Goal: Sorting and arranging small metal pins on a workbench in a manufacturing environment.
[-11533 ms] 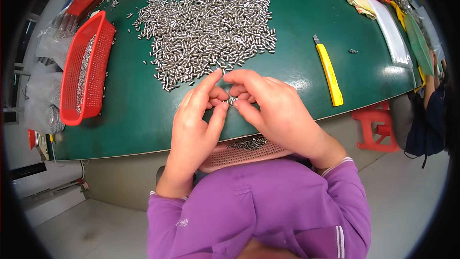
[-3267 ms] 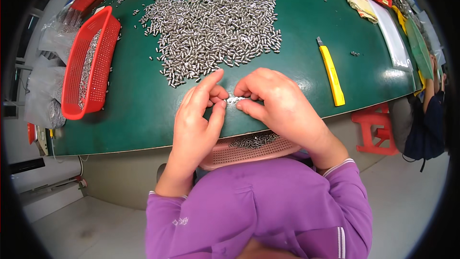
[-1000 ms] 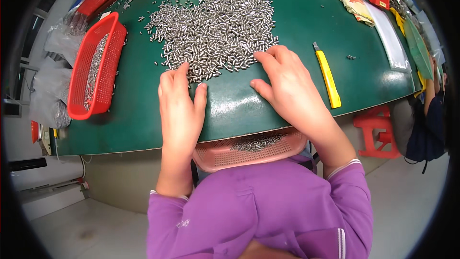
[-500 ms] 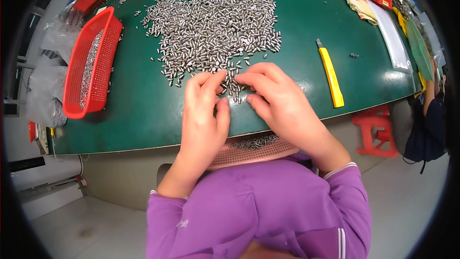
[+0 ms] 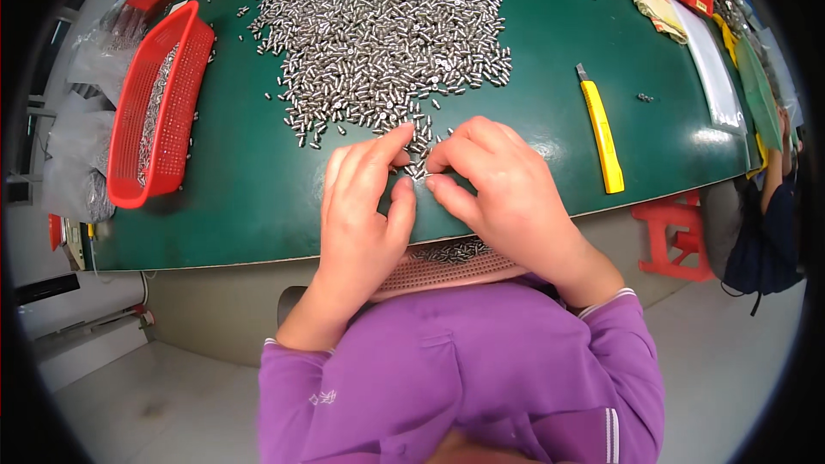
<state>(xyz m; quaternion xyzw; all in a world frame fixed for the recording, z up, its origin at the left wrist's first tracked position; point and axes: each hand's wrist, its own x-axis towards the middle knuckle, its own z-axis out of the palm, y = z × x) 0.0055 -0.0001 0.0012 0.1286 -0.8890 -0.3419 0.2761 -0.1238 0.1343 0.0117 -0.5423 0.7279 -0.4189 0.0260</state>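
My left grip is hanging apart, honestly can't tell if my right grip's clamped; little metal pins between them, big pile farther out.

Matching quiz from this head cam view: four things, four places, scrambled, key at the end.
Things
1. yellow knife
2. pink basket
3. red stool
4. big pile of metal pieces

Places
A. below table level, at the picture's right
B. on the green table, beyond both hands
C. between the table's near edge and the purple shirt
D. on the table, right of the right hand, blade showing

Pairs: 1-D, 2-C, 3-A, 4-B
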